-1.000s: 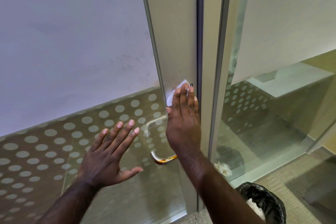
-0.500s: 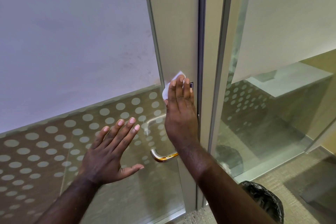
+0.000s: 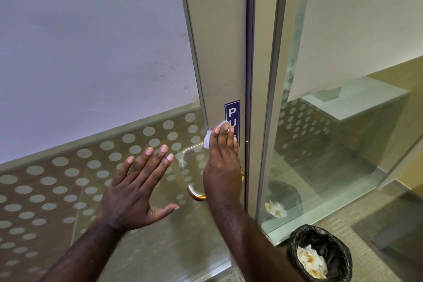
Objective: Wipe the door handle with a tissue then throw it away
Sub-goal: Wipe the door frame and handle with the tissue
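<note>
Two bare hands work at a glass door (image 3: 91, 52) whose lower pane carries rows of frosted dots. Furthest left, the left hand (image 3: 135, 192) is spread wide, fingers fanned and thumb out, holding nothing; whether its palm touches the glass cannot be told. Just right of it, the curved metal door handle (image 3: 194, 194) shows its lower bend beside the right wrist, with its upper bar faint behind the glass. The right hand (image 3: 223, 167) lies flat, fingers straight and together, pressing a white tissue (image 3: 211, 133) against the door's metal frame (image 3: 215, 41); the tissue peeks out at the fingertips, above the handle, over the lower part of a blue sign (image 3: 232, 111). Far right, on the floor, stands a black-lined bin (image 3: 320, 252) containing crumpled paper.
</note>
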